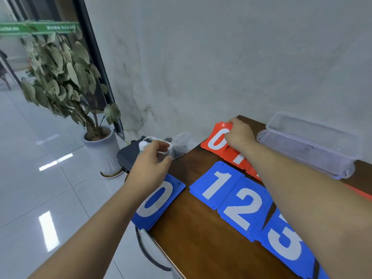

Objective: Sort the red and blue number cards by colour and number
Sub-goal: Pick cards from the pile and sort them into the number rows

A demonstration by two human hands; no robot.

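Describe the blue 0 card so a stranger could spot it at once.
Find the brown table by the grey wall; blue cards run in a row along its near side, in front of the red cards. The blue 0 card is the row's left end. It alone overhangs the table's left edge, with bare wood between it and the blue 1.

Office-like hallway, glossy tiled floor [50, 188], potted plant [60, 77]

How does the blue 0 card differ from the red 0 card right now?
The blue 0 card juts past the left edge of the table; the red 0 card lies further back. The right hand grips the red 0 card's far edge; no hand grips the blue 0 card. Both show a white 0, face up.
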